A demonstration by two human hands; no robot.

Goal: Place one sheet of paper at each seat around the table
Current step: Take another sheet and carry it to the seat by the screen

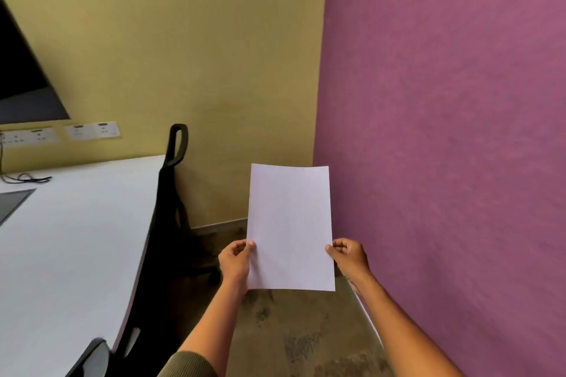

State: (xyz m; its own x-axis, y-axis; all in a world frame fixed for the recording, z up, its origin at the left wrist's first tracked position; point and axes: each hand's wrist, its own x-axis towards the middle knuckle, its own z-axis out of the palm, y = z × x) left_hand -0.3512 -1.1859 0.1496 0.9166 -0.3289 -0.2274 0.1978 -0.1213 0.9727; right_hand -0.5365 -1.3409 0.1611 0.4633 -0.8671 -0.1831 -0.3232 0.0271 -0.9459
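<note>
I hold white paper (290, 226) upright in front of me, above the floor and to the right of the table. It may be one sheet or a thin stack; I cannot tell which. My left hand (235, 260) pinches its left edge and my right hand (347, 255) pinches its right edge, both low on the page. The white table (76, 239) lies to my left, with no paper showing on the part in view. A black chair (171, 193) stands pushed in at the table's right edge, and another black chair's (92, 358) top shows at the bottom left.
A purple wall (444, 131) runs close along my right, and a yellow wall (183, 40) closes the far end. A dark screen (21, 76) hangs at the left above wall sockets (92, 131). A black cable (27, 178) lies on the table's far end. Brown floor (291, 330) forms a narrow aisle.
</note>
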